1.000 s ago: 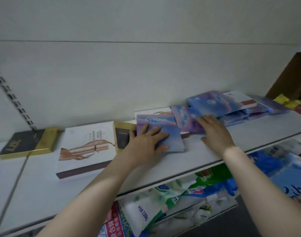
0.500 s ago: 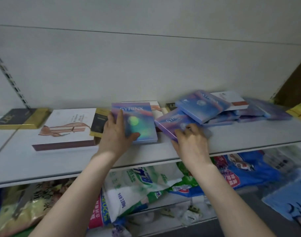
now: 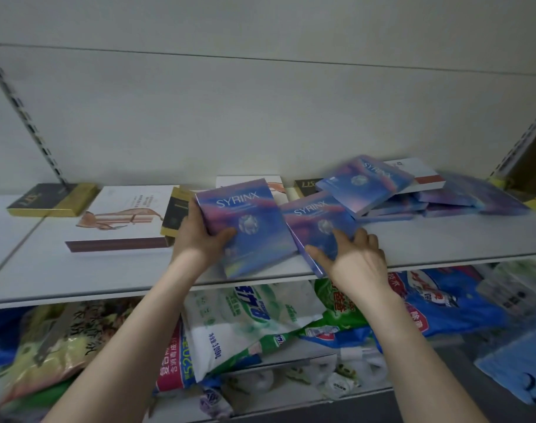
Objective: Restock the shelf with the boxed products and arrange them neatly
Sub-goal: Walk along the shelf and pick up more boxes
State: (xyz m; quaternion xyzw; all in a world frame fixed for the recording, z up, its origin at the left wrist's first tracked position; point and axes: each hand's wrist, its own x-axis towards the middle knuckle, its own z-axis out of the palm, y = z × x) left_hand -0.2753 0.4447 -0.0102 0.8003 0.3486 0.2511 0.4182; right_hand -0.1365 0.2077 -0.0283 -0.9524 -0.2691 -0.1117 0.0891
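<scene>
Two blue-purple boxes marked SYRINX lie side by side near the front of the white shelf [image 3: 428,239]. My left hand [image 3: 199,236] grips the left SYRINX box [image 3: 254,218] by its left edge, thumb on top, and the box is tilted up. My right hand [image 3: 352,254] holds the right SYRINX box [image 3: 312,215] at its near corner, which juts over the shelf's front edge. Behind them to the right lies a loose heap of several more blue-purple boxes [image 3: 364,181].
A large white box with a brown swirl [image 3: 123,215] lies left of my hands, a black-gold box [image 3: 175,209] leaning on it. Another black-gold box [image 3: 53,198] sits far left. A white box [image 3: 419,172] tops the heap. Detergent bags [image 3: 245,315] fill the lower shelf.
My left hand has tipped its SYRINX box up and brought it nearer the shelf's front. My right hand has pulled the second box out from the heap, alongside the first.
</scene>
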